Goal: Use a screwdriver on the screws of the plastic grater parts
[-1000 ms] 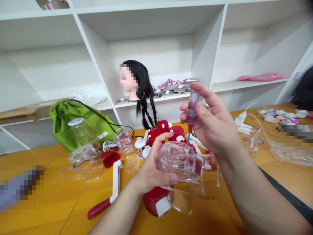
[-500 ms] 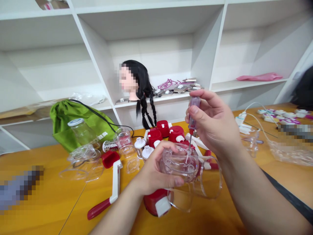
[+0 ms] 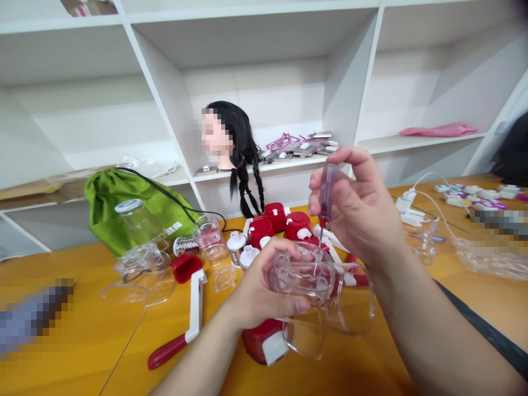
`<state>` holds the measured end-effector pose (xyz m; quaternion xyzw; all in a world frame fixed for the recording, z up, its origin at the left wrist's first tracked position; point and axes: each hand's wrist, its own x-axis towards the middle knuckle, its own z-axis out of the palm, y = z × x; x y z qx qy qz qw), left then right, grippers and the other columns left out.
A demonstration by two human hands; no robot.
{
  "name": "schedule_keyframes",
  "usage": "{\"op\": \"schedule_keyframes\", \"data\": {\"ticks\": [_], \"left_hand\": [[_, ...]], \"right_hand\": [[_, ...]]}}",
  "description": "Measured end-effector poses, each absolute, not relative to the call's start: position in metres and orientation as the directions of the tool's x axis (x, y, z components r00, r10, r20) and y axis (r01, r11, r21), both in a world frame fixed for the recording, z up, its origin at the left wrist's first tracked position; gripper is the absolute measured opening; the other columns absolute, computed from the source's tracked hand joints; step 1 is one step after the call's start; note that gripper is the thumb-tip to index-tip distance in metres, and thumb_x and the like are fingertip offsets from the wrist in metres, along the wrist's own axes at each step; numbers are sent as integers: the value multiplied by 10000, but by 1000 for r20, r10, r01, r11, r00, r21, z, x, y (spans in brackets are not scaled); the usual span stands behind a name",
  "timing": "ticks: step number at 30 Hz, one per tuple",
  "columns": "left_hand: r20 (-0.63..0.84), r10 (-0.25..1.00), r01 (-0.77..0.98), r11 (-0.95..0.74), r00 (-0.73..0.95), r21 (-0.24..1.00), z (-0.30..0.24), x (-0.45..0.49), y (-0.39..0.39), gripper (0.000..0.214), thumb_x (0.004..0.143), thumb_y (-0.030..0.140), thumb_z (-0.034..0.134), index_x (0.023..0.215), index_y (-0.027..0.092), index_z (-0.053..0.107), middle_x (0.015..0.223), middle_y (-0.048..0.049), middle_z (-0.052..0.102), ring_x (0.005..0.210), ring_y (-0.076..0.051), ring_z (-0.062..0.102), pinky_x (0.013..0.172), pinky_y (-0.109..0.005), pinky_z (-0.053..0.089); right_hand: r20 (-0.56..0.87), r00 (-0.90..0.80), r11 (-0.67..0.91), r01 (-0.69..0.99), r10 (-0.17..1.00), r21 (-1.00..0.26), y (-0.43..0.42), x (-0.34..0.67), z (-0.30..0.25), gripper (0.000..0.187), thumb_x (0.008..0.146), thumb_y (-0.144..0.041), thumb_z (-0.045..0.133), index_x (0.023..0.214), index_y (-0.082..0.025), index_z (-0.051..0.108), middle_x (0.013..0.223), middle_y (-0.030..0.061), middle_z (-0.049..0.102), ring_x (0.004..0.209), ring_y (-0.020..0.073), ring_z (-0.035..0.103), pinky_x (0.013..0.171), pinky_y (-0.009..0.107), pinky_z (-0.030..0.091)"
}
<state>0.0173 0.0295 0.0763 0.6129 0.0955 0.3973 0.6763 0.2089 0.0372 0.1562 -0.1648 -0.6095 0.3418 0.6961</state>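
From my end, the step looked like turning the screwdriver (image 3: 328,193) in the clear part (image 3: 303,283), and doing it well meant keeping the shaft in line with the post it met. The left hand (image 3: 260,291) pinched the part between thumb and fingers, holding it in the air over the bench (image 3: 82,368), above the red base (image 3: 256,338). The right hand (image 3: 365,206) gripped the handle, forefinger bent over its top, other fingertips on the far side. I judged that a light downward push with small finger twists would serve best, the left grip countering the torque (slick plastic could easily roll in the fingers). I couldn't tell whether the tip was properly seated; the see-through walls confused it.

Compared with half a second earlier, the part and left hand had barely moved. The right thumb had slid from the handle's front to its side, and more fingertips showed beyond it.
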Motion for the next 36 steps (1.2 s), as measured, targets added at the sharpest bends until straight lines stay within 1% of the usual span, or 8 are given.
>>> {"op": "schedule_keyframes", "data": {"ticks": [3,9,14,19,22,26,32,36], "left_hand": [[358,650,-412,-76,670,908,74,19,29,574,640,146,921,1094,255,588,1262,-56,637,1102,-238,680,882,-334,566],[383,646,-428,-96,660,899,72,18,31,565,649,149,915,1098,260,591,1245,-46,657,1077,-207,684,866,-302,558],[362,687,-386,-127,630,914,73,16,30,572,624,164,929,1084,260,603,1221,-52,671,1062,-233,691,842,-318,563],[356,681,-395,-105,640,913,75,18,29,574,613,154,933,1076,260,612,1202,-42,674,1037,-209,689,831,-299,562],[373,677,-396,-129,635,909,76,20,29,577,596,130,937,1067,256,630,1187,-27,671,1033,-180,676,830,-260,556],[390,663,-409,-137,639,902,77,21,30,558,619,137,928,1072,266,628,1155,-15,670,998,-156,670,821,-247,554],[394,672,-385,-172,628,907,75,20,29,592,592,148,946,1078,266,631,1208,-29,655,1044,-178,664,850,-269,556],[391,662,-386,-164,639,908,75,21,28,574,609,132,934,1080,270,637,1218,-22,655,1051,-170,664,855,-263,561]], "right_hand": [[712,58,701,-247,700,-669,39,208,157,332,814,-351,837,1066,-331,622,925,-42,602,636,107,644,617,285,583],[709,52,700,-228,703,-677,40,210,155,267,941,-383,689,1203,-346,653,914,-2,679,839,178,701,831,380,613],[680,58,664,-290,731,-689,40,210,156,185,959,-364,648,1142,-340,652,895,-9,689,735,154,676,713,331,602],[685,115,686,-274,719,-674,43,208,157,276,822,-351,824,1040,-325,658,913,-39,635,652,104,643,626,271,577],[682,119,688,-234,721,-687,44,210,156,303,805,-293,843,1058,-324,680,877,-40,626,738,130,683,712,298,600],[681,71,674,-253,728,-694,43,211,155,272,910,-339,739,1172,-319,674,898,-7,686,849,170,706,835,362,606],[662,-4,620,-348,749,-704,37,208,158,237,918,-388,716,1107,-322,589,883,-19,708,701,151,684,649,316,583],[670,18,635,-339,742,-695,38,208,160,347,851,-421,796,1028,-313,518,779,-63,672,568,108,622,549,257,525]]}}
